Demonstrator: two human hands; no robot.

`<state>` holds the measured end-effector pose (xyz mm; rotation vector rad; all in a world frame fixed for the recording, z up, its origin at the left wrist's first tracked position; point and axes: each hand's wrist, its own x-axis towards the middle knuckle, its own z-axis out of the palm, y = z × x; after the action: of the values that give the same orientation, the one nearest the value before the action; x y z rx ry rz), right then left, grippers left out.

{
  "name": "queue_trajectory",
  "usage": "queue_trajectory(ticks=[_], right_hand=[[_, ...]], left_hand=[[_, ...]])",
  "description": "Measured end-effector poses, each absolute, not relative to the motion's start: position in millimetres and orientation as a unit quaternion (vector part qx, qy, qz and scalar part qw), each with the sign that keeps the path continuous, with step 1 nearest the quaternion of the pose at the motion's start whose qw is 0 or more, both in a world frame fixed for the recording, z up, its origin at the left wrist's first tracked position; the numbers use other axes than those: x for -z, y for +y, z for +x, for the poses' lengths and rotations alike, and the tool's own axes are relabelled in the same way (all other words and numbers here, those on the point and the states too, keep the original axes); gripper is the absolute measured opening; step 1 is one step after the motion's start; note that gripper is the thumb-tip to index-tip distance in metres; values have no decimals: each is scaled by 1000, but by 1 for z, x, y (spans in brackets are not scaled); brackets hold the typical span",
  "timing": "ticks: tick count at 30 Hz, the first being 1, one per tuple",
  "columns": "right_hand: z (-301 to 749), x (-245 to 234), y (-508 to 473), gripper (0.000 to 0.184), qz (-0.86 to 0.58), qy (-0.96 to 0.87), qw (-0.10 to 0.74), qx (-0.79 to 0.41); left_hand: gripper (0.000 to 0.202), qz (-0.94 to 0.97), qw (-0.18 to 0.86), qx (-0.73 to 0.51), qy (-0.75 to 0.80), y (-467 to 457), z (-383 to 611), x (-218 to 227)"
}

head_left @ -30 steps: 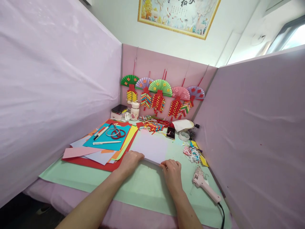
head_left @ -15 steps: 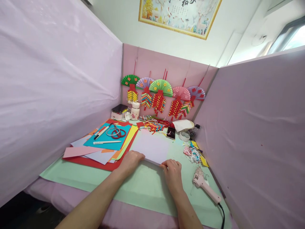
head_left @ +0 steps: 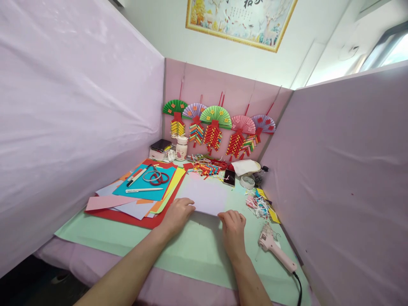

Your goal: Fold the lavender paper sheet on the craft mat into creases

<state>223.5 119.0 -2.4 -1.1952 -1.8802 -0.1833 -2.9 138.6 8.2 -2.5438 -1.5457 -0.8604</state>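
A pale purple sheet of paper (head_left: 205,193) lies in front of me on the light green mat (head_left: 191,246). My left hand (head_left: 179,212) is closed at its near left corner, with fingertips gripping the edge. At the near right corner my right hand (head_left: 233,224) pinches the same edge between thumb and fingers. The paper's near edge runs straight between the two hands. Left of my left hand is a stack of coloured paper, with a blue sheet (head_left: 143,193) on top bearing scissors (head_left: 159,178), pens and a tape ring.
A pink glue gun (head_left: 277,248) with a black cord lies at the right. Paper scraps (head_left: 257,205), a white tape roll (head_left: 247,182) and a phone (head_left: 229,177) sit behind it. Several paper fans (head_left: 216,117) hang on the back partition, above a white bottle (head_left: 181,148).
The near edge of the purple paper, raised as a narrow flap before, now lies lower and flatter. Both hands have shifted slightly, the right one a little rightward.
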Motion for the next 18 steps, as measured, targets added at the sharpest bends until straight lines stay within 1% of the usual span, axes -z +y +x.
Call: queue_trajectory(ticks=[5,9,12,15,18], right_hand=[[222,-2,115,22,-472,-751,453,89],[220,-5,112,22,-474,-753,441,115],[220,-5,112,20,-463,-746,464,116],[220,-3,114,14,-440,-724,515,125],[222,-1,115,21,-421,-690,571,143]], left_hand=[[26,-809,74,239,-532,127,12,-18],[26,-808,67,246,-531,123,18,-22],[27,-804,58,258,-533,124,17,-19],[29,-795,49,320,-512,126,13,-14],[31,-758,-7,451,-472,127,11,-13]])
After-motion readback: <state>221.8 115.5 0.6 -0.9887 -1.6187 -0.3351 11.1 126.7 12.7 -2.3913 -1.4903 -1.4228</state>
